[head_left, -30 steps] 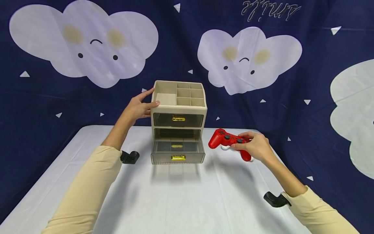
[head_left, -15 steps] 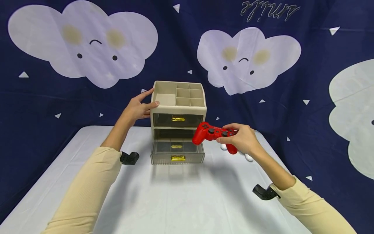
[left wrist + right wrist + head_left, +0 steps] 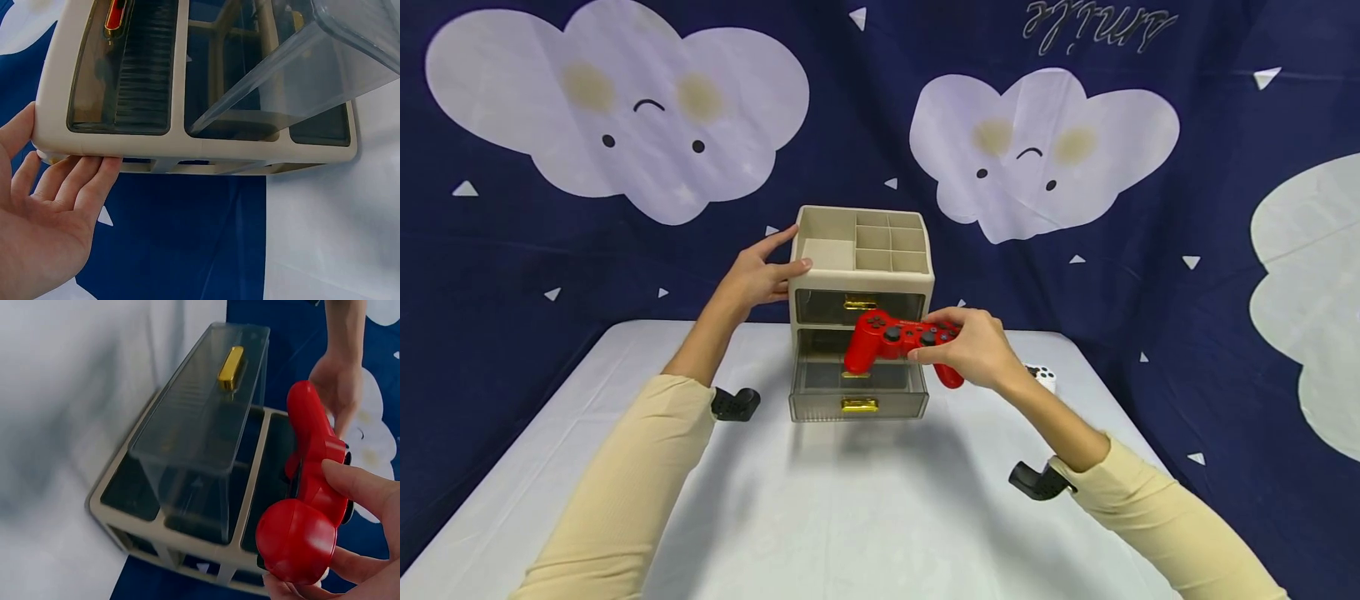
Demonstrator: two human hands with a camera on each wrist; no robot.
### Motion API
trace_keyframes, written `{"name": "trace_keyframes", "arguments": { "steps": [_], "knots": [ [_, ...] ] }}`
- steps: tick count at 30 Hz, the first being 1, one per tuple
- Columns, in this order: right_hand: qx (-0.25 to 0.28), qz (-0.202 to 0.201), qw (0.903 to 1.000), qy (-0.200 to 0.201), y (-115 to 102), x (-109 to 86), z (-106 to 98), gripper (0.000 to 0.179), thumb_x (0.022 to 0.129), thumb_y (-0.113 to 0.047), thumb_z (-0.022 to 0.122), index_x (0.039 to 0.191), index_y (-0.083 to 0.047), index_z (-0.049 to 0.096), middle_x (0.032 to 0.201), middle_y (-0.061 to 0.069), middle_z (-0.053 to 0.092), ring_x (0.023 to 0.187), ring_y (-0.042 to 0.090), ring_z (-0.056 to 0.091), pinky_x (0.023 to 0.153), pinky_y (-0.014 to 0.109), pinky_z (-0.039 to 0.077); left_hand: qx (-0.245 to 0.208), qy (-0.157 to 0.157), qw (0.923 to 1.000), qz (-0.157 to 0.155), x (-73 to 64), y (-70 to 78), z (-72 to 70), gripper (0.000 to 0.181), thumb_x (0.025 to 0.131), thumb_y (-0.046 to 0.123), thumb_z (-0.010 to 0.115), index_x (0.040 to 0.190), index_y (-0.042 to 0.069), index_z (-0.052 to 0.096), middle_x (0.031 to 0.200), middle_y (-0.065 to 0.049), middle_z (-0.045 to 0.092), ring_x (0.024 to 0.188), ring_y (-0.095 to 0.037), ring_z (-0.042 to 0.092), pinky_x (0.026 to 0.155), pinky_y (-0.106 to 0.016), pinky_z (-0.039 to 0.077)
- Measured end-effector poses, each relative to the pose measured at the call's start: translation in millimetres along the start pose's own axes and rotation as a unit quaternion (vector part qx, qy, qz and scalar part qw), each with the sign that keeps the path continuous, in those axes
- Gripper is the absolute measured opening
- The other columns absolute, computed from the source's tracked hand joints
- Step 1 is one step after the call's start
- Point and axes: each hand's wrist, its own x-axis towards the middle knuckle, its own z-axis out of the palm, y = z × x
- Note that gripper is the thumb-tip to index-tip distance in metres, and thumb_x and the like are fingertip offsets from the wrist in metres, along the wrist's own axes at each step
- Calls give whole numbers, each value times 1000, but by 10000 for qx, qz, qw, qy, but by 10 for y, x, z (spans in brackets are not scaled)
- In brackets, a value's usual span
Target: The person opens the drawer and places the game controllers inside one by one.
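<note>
A cream drawer organizer (image 3: 863, 282) stands upright at the back of the table, its top split into compartments. One clear drawer (image 3: 820, 407) with a gold handle is pulled out below the closed upper drawer (image 3: 820, 307). My left hand (image 3: 752, 277) holds the organizer's upper left corner, thumb over the rim and fingers along the side (image 3: 69, 187). My right hand (image 3: 973, 346) grips a red game controller (image 3: 867, 342) by one end. The controller hangs above the pulled-out drawer and overlaps it in the head view; its other grip points left.
A white game controller (image 3: 1042, 377) lies on the table behind my right wrist, mostly hidden. The white tabletop (image 3: 850, 517) ends at a dark blue cloth backdrop (image 3: 857, 108) with clouds. A black wrist mount (image 3: 1037, 482) sticks out from my right sleeve.
My right hand has carried the red controller leftward from beside the organizer to over the pulled-out drawer. The white controller behind has come partly into sight. My left hand has stayed in place.
</note>
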Motion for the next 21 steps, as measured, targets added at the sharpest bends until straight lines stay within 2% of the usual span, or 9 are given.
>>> {"name": "trace_keyframes", "arguments": {
  "steps": [7,15,21],
  "knots": [
    [131,-198,9997,-54,-116,32,134,57,71,-37,91,121,-18,73,102,5,75,91,25,66,71,32,55,-35,-16,10000,-25,-1,12,7,77,98,30,71,160,40,27,154,-18,47,125,-36,64,107,-49,50],
    [30,-342,9994,-6,-170,102,253,56,68,-35,93,119,-17,75,99,4,75,88,25,65,69,32,55,-81,-28,10000,-20,7,7,1,76,98,30,70,160,41,28,154,-17,47,125,-36,63,106,-48,50],
    [-44,-250,9997,-37,-164,154,325,58,67,-34,94,119,-17,74,100,5,74,89,24,66,71,32,55,-76,-58,10000,6,-4,15,-7,77,98,30,70,161,41,26,155,-18,45,126,-36,62,106,-49,51]
  ]
}}
